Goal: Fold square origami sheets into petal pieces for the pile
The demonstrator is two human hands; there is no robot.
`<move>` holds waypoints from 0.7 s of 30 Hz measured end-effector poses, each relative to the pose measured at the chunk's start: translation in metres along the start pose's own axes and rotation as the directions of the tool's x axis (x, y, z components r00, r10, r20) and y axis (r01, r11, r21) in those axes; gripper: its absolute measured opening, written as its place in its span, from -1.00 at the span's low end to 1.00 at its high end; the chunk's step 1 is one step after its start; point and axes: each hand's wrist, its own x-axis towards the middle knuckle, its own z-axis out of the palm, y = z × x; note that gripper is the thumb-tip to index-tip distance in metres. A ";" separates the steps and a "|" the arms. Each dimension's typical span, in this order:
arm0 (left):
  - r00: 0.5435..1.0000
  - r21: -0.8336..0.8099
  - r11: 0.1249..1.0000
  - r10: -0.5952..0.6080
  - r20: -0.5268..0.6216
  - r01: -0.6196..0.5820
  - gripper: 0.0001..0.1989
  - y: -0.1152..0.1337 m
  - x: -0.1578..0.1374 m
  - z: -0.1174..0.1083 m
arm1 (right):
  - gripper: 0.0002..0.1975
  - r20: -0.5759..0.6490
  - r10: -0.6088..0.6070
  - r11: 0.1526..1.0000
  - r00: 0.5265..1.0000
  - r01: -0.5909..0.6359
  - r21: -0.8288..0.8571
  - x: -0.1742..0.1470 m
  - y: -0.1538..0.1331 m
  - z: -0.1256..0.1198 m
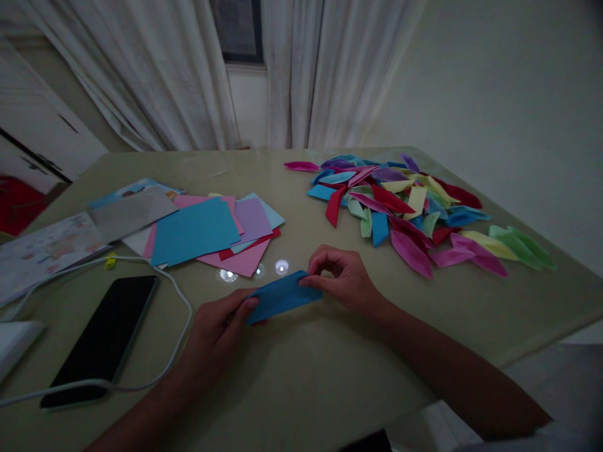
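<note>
A folded strip of blue paper (282, 297) is held between my two hands, just above the tabletop. My left hand (221, 323) grips its left end, the thumb lying on top and the other fingers beneath. At the right end, my right hand (342, 276) pinches the upper corner between thumb and index finger. Beyond my left hand lies a loose stack of coloured paper sheets (195, 232), with blue on top and pink, purple and red showing underneath. Past my right hand spreads a heap of folded paper pieces (391, 198) in many colours.
A black phone (103, 339) lies at the left, crossed by a white cable (181, 295) with a yellow clip (110, 261). Printed sheets (51, 251) sit behind it. The pale table (358, 376) ends at the right edge; curtains (155, 75) hang behind.
</note>
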 end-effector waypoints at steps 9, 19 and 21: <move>0.999 -0.002 0.999 0.032 -0.003 -0.032 -0.60 0.004 0.003 0.000 | -0.78 -0.001 -0.144 0.983 0.990 0.143 -0.114 -0.001 -0.001 0.000; 0.998 -0.043 0.998 -0.049 0.038 0.050 -0.55 0.007 0.004 0.001 | -0.80 -0.003 -0.128 0.985 0.992 0.126 -0.114 0.001 -0.002 -0.002; 0.998 -0.047 0.997 -0.056 0.042 0.058 -0.54 0.008 0.004 0.000 | -0.78 -0.003 -0.114 0.987 0.993 0.113 -0.111 0.001 -0.002 -0.001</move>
